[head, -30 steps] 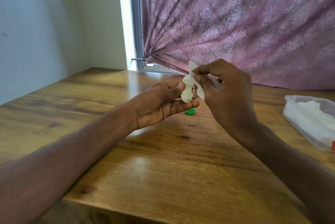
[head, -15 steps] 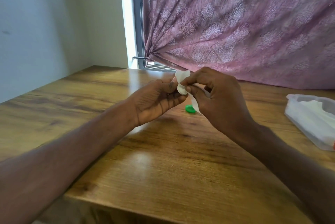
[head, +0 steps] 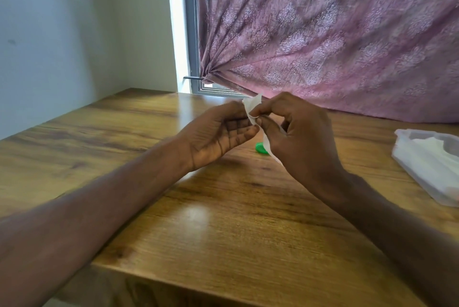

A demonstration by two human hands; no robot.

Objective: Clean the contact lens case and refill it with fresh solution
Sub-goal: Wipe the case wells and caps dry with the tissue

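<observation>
Currently your left hand point(head: 218, 135) and right hand point(head: 298, 137) meet at frame centre, above the worktop point(head: 223, 219). Your right hand pinches a white wipe point(head: 252, 107); your left fingers curl against it. The case is hidden between them, so its axis cannot be told. A green cap point(head: 261, 149) lies just below the hands. A wipe pack point(head: 427, 165) sits far right, well apart.

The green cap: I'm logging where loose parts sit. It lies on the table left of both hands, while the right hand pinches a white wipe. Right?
Not quite. In the head view the green cap lies on the table between the hands, just behind them. The right hand does pinch the white wipe.
</observation>
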